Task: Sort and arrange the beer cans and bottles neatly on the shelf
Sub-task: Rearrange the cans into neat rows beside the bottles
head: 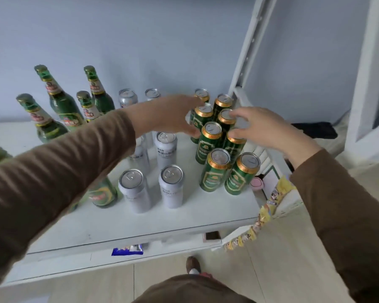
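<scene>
Head view looks down on a white shelf (pixel 140 224) carrying three groups: green bottles (pixel 59 101) at the left and rear, silver cans (pixel 165 149) in the middle, green cans (pixel 214 173) in two files at the right, close to the shelf upright (pixel 247 51).

Step in hand, as judged: squaring up the green cans from both flanks. To do this well, pressure should be applied low on the can walls rather than at the rims, both sides moved together, and the files eased toward the upright without tipping the front pair, which stand unsupported near the shelf edge.

Left hand (pixel 171 117): extended across the silver cans, fingers (pixel 193 130) fairly straight and spread, tips at the left flank of the rear green cans. It grips nothing that can be seen; whether the tips actually touch a can cannot be told.

Right hand (pixel 267 127): on the right flank of the same group, fingers loosely curved, tips resting at the rims of two mid-row green cans. No can is enclosed or lifted.

Green cans lie between the two hands; the front four stand clear of both
</scene>
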`<control>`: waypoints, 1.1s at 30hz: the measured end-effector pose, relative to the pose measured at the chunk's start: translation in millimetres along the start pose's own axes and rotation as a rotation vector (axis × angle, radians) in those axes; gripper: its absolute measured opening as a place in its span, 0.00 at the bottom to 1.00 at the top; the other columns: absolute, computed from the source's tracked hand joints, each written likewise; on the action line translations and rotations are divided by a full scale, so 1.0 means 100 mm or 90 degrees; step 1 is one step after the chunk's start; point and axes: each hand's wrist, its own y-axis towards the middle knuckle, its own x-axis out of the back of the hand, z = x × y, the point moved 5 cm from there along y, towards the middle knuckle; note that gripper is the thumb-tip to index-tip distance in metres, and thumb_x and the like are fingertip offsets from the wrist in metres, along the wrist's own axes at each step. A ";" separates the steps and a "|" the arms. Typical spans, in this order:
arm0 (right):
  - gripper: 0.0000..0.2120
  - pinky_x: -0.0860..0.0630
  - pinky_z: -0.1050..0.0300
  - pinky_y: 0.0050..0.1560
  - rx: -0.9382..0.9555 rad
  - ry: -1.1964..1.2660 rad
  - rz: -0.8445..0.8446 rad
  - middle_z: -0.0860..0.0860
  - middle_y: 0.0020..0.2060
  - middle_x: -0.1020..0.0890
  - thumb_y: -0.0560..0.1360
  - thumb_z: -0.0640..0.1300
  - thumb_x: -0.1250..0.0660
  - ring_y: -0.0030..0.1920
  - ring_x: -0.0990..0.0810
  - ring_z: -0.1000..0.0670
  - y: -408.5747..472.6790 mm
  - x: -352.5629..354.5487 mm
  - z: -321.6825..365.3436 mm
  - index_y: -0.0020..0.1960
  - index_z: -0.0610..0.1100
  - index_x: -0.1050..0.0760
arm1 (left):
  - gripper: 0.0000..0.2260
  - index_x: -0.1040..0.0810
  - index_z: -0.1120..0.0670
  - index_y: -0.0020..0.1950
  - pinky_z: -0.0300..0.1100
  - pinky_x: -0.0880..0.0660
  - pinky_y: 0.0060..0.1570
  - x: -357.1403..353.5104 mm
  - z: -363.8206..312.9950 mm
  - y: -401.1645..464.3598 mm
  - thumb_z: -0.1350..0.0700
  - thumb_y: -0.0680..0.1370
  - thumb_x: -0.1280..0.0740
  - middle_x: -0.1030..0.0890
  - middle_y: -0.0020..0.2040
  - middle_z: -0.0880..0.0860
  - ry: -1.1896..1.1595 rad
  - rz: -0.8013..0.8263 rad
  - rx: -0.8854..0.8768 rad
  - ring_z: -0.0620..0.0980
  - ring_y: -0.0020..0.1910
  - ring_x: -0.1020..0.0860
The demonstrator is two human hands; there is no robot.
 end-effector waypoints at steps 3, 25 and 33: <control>0.30 0.30 0.52 0.64 -0.029 0.007 0.022 0.49 0.73 0.29 0.76 0.54 0.28 0.69 0.27 0.45 -0.24 -0.14 -0.23 0.75 0.54 0.32 | 0.37 0.39 0.45 0.79 0.50 0.35 0.71 -0.31 -0.28 0.04 0.44 0.74 0.26 0.33 0.77 0.49 -0.007 0.031 -0.023 0.53 0.74 0.34; 0.29 0.28 0.51 0.61 0.110 0.020 0.127 0.47 0.66 0.26 0.76 0.46 0.27 0.63 0.24 0.43 -0.30 -0.90 -0.65 0.74 0.51 0.33 | 0.31 0.29 0.43 0.69 0.49 0.24 0.54 -1.24 -0.50 0.10 0.45 0.68 0.21 0.21 0.55 0.47 -0.014 0.185 0.106 0.51 0.51 0.23; 0.29 0.27 0.48 0.64 0.128 0.038 0.159 0.49 0.68 0.28 0.77 0.41 0.29 0.65 0.26 0.45 -0.29 -0.94 -0.61 0.74 0.53 0.34 | 0.32 0.30 0.43 0.68 0.48 0.25 0.53 -1.25 -0.46 -0.03 0.43 0.68 0.21 0.22 0.56 0.44 -0.045 0.176 0.133 0.51 0.53 0.23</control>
